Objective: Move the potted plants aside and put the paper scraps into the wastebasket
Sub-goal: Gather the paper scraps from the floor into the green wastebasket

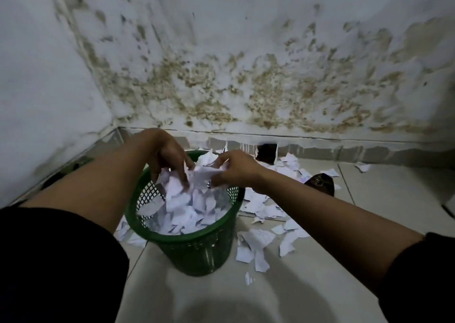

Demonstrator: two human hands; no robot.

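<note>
Stained white walls (246,76) are meeting a pale tiled floor (307,285) where we are crouching. Both hands are hovering over the green plastic mesh wastebasket (197,251), heaped with white torn paper scraps (187,212). Our left hand (167,153) fingers are curling into scraps; our right hand (236,170) is pinching a bunch. More scraps (258,244) are lying beside the basket.

Bare forearms, black sleeves (56,261) pushed above elbows.
</note>
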